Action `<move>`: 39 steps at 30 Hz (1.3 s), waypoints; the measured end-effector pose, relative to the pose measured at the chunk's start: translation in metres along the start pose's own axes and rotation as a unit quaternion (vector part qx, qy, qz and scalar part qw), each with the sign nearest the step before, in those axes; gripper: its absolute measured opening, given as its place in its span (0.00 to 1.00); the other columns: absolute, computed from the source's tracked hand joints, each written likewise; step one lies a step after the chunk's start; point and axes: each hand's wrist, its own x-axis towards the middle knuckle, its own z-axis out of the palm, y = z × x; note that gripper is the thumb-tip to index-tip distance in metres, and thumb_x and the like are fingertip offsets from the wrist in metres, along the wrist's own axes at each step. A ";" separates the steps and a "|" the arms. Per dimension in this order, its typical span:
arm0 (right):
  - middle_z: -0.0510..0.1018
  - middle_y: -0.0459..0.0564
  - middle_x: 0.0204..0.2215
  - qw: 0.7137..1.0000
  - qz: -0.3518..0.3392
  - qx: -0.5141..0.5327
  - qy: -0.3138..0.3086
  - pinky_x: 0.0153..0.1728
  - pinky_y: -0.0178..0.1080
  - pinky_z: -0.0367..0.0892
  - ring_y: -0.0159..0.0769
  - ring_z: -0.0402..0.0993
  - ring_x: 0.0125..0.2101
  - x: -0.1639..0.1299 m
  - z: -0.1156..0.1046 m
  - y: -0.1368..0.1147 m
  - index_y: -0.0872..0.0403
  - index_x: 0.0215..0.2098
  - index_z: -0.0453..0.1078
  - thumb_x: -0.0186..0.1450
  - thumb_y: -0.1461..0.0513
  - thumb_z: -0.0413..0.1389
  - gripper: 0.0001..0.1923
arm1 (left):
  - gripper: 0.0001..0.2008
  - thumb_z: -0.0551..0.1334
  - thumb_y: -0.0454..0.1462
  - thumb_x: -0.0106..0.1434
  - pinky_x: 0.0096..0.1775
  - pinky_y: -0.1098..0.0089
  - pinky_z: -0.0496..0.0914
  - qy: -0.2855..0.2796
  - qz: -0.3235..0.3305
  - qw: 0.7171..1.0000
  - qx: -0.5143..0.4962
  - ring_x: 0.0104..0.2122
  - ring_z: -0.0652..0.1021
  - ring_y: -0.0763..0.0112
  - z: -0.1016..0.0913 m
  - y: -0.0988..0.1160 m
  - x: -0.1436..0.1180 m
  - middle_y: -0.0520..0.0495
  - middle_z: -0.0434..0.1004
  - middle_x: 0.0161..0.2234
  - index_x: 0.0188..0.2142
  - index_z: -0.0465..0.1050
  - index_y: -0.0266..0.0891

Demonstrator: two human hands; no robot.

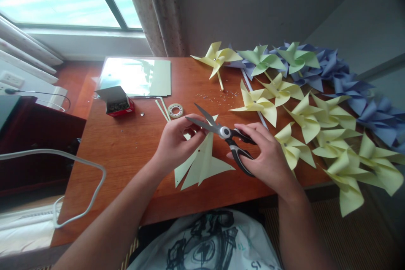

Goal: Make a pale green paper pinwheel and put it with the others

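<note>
My right hand (270, 154) holds a pair of scissors (225, 132) by its black-and-grey handles, with the blades apart and pointing left. My left hand (179, 139) is closed, thumb and fingertips pinched together at the lower blade. Whatever sits between those fingertips is too small or hidden to make out. Below the scissors lies a pale green paper piece (207, 164), cut into pointed flaps with small holes at some tips. My left hand covers part of it. A roll of tape (175, 111) and two thin pale paper strips (162, 109) lie just beyond my left hand.
An open red box (120, 109) of small dark pieces stands at the left, near a small metal bit (142, 114). Behind it lie pale green sheets (162, 78) under glossy film. Yellow (257, 103), green (261, 60) and blue pinwheels (379, 118) crowd the right side. A white cable (101, 177) crosses the left edge.
</note>
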 end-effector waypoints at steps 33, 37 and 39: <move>0.77 0.47 0.33 0.953 0.210 0.218 0.001 0.32 0.36 0.71 0.36 0.74 0.32 0.026 0.020 0.022 0.52 0.46 0.77 0.57 0.50 0.68 0.23 | 0.08 0.70 0.39 0.61 0.30 0.72 0.66 0.024 -0.060 0.994 -0.084 0.30 0.73 0.73 0.001 0.003 0.001 0.49 0.74 0.31 0.35 0.74 0.38; 0.78 0.52 0.35 0.987 0.145 0.032 0.058 0.35 0.42 0.72 0.41 0.75 0.33 0.031 0.027 0.026 0.54 0.43 0.78 0.56 0.49 0.68 0.23 | 0.08 0.70 0.39 0.61 0.28 0.71 0.65 0.019 -0.050 0.997 -0.048 0.27 0.71 0.74 0.000 0.004 0.001 0.50 0.73 0.28 0.31 0.74 0.38; 0.78 0.52 0.34 0.988 0.119 -0.066 0.077 0.36 0.43 0.72 0.42 0.75 0.33 0.033 0.030 0.025 0.54 0.43 0.79 0.56 0.49 0.67 0.22 | 0.08 0.71 0.39 0.61 0.27 0.71 0.64 0.017 -0.043 0.998 -0.040 0.27 0.71 0.74 0.000 0.004 0.001 0.50 0.73 0.28 0.31 0.75 0.38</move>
